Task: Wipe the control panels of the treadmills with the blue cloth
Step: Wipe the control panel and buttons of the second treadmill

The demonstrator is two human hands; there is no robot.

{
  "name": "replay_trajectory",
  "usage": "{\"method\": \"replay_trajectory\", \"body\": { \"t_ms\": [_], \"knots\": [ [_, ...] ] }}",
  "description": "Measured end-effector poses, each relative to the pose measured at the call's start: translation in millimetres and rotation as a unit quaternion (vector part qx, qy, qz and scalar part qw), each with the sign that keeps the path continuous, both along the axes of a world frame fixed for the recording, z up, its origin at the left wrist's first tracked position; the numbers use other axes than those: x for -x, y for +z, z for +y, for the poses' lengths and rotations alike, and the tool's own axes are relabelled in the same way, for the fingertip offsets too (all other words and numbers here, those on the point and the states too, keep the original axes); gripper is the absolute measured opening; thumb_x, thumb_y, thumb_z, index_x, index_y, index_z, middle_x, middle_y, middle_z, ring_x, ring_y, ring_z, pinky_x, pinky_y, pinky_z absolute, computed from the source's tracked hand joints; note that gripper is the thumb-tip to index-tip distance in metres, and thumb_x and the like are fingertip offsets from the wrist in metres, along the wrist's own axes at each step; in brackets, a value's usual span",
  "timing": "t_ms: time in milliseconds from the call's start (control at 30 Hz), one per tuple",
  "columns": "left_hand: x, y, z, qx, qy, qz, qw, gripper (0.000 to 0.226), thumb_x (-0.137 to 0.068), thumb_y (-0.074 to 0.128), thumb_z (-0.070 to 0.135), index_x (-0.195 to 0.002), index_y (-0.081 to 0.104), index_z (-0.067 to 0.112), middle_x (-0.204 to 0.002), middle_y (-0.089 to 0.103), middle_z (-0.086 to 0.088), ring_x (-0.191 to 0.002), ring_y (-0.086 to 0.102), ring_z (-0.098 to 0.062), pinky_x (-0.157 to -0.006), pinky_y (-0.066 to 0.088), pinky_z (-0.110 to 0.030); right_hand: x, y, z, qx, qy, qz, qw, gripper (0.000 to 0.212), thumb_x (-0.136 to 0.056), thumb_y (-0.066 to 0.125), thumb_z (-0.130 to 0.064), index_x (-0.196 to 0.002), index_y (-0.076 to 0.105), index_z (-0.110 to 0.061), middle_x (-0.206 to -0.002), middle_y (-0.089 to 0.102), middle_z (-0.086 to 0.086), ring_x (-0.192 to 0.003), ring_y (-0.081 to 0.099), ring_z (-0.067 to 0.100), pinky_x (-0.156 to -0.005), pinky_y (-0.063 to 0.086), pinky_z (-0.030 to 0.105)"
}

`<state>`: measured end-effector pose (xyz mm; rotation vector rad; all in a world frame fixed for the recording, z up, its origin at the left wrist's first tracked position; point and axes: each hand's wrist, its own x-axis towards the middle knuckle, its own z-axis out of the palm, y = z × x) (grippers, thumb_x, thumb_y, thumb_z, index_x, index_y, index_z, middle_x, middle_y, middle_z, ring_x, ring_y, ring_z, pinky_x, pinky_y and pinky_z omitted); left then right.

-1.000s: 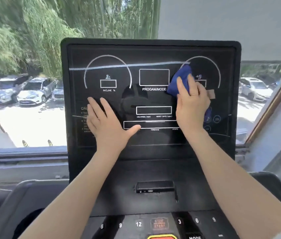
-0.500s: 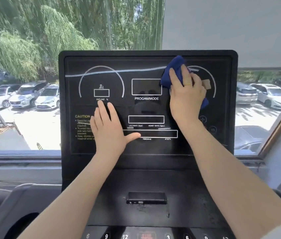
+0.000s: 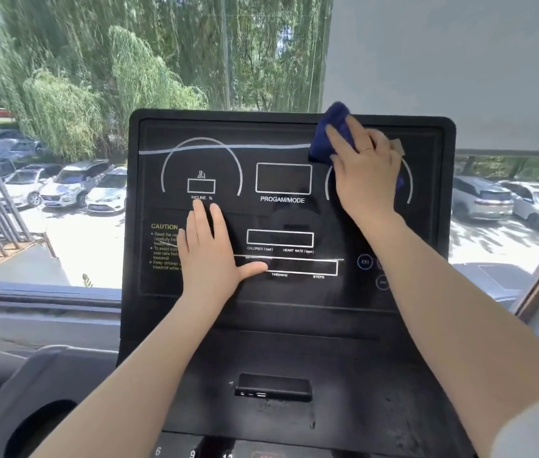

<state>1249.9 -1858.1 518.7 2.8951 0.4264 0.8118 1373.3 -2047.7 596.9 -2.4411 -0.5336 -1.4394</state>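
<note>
- The right hand lays its fingers nearly flat over the cloth, pressing it to the panel rather than gripping it.
- The cloth sits at the panel's top edge, right of centre — its blue corner pokes just over the rim.
- The left hand lies open and flat on the lower left of the panel, holding nothing, thumb spread toward the long display box.
- A second ago the cloth was lower, beside the right arc; it has climbed to the upper border since, while the left hand has stayed put.
- So the right side looks mostly covered — the top strip and the left arc likely remain.
- Below, a dark phone-like device rests on the ledge.
</note>
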Motion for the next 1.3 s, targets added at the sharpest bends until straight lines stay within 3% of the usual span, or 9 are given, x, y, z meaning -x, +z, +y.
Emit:
{"method": "replay_trajectory", "body": {
  "t_ms": [100, 267, 367, 533, 733, 867, 1000, 1167, 1300],
  "knots": [
    [0.9, 0.2, -0.3, 0.0, 0.003, 0.002, 1.0, 0.126, -0.062, 0.054, 0.077, -0.147, -0.004, 0.005, -0.154, -0.009, -0.019, -0.143, 0.0, -0.032, -0.114, 0.01, -0.044, 5.8, -0.3, 14.3, -0.055, -0.009, 0.013, 0.998, 0.045, -0.089, 0.054, -0.014, -0.132, 0.053, -0.025, -0.143, 0.044, 0.008, -0.123, 0.042, 0.038, -0.089, 0.035, 0.047],
    [2.8, 4.8, -3.7, 0.015, 0.008, 0.004, 1.0, 0.127, -0.061, 0.061, 0.074, -0.147, -0.003, 0.005, -0.154, -0.009, -0.018, -0.143, 0.0, -0.031, -0.114, 0.008, -0.045, 19.1, -41.0, 22.4, 0.122, 0.04, -0.07, 0.989, 0.04, -0.08, 0.064, -0.019, -0.119, 0.063, -0.029, -0.129, 0.058, 0.004, -0.108, 0.056, 0.034, -0.078, 0.04, 0.039],
    [3.1, 9.6, -6.2, 0.027, 0.013, 0.021, 0.999, 0.126, -0.062, 0.061, 0.073, -0.146, -0.005, 0.006, -0.154, -0.011, -0.017, -0.142, -0.003, -0.031, -0.115, 0.005, -0.045, 11.2, -26.4, 11.8, 0.135, 0.064, -0.051, 0.987, 0.038, -0.081, 0.061, -0.021, -0.118, 0.063, -0.03, -0.13, 0.058, 0.003, -0.109, 0.056, 0.035, -0.079, 0.043, 0.04],
    [8.1, 12.8, -7.9, 0.039, 0.006, 0.001, 0.999, 0.121, -0.066, 0.058, 0.073, -0.146, -0.004, 0.006, -0.154, -0.01, -0.017, -0.142, -0.006, -0.032, -0.114, 0.004, -0.044, -5.1, 11.3, -25.1, -0.01, -0.003, 0.032, 0.999, 0.041, -0.096, 0.047, -0.021, -0.136, 0.048, -0.027, -0.149, 0.036, 0.005, -0.128, 0.034, 0.037, -0.094, 0.03, 0.047],
    [13.4, 11.7, -11.3, 0.028, -0.051, -0.022, 0.998, 0.116, -0.069, 0.061, 0.066, -0.147, 0.0, 0.005, -0.155, -0.006, -0.016, -0.143, -0.004, -0.032, -0.115, 0.004, -0.042, 5.4, 16.8, -36.3, -0.162, -0.033, 0.063, 0.984, 0.048, -0.096, 0.039, -0.007, -0.141, 0.04, -0.023, -0.15, 0.032, 0.007, -0.124, 0.032, 0.035, -0.1, 0.029, 0.048],
    [6.3, 13.6, -20.1, -0.004, -0.084, -0.062, 0.995, 0.114, -0.065, 0.07, 0.059, -0.145, 0.015, 0.0, -0.154, 0.008, -0.019, -0.141, 0.01, -0.036, -0.114, 0.013, -0.044, 39.1, 4.1, 17.6, -0.044, 0.082, -0.087, 0.992, 0.053, -0.081, 0.041, -0.002, -0.129, 0.057, -0.021, -0.133, 0.053, 0.012, -0.105, 0.035, 0.031, -0.08, 0.027, 0.039],
    [-2.2, 11.2, -21.9, -0.046, -0.071, -0.066, 0.994, 0.117, -0.057, 0.075, 0.06, -0.14, 0.026, -0.007, -0.15, 0.023, -0.023, -0.137, 0.025, -0.039, -0.109, 0.023, -0.049, 42.5, -34.5, 60.3, 0.076, 0.098, -0.03, 0.992, 0.055, -0.075, 0.038, -0.006, -0.118, 0.065, -0.025, -0.128, 0.058, 0.009, -0.109, 0.048, 0.035, -0.079, 0.035, 0.043],
    [-9.5, 1.1, -14.2, -0.086, -0.05, -0.061, 0.993, 0.116, -0.051, 0.069, 0.068, -0.132, 0.039, -0.01, -0.14, 0.04, -0.026, -0.128, 0.038, -0.044, -0.104, 0.031, -0.054, 26.6, -31.6, 47.9, 0.088, 0.071, -0.026, 0.993, 0.05, -0.077, 0.041, -0.01, -0.119, 0.064, -0.026, -0.13, 0.058, 0.007, -0.111, 0.055, 0.036, -0.079, 0.028, 0.039],
    [-11.2, -1.2, -14.4, -0.092, -0.045, -0.055, 0.993, 0.115, -0.049, 0.072, 0.067, -0.129, 0.043, -0.01, -0.138, 0.043, -0.026, -0.125, 0.041, -0.046, -0.101, 0.034, -0.056, 15.5, -16.7, 24.9, 0.029, 0.044, -0.009, 0.999, 0.046, -0.079, 0.049, -0.01, -0.121, 0.062, -0.024, -0.133, 0.054, 0.009, -0.114, 0.051, 0.036, -0.082, 0.037, 0.042]
  ]
}}
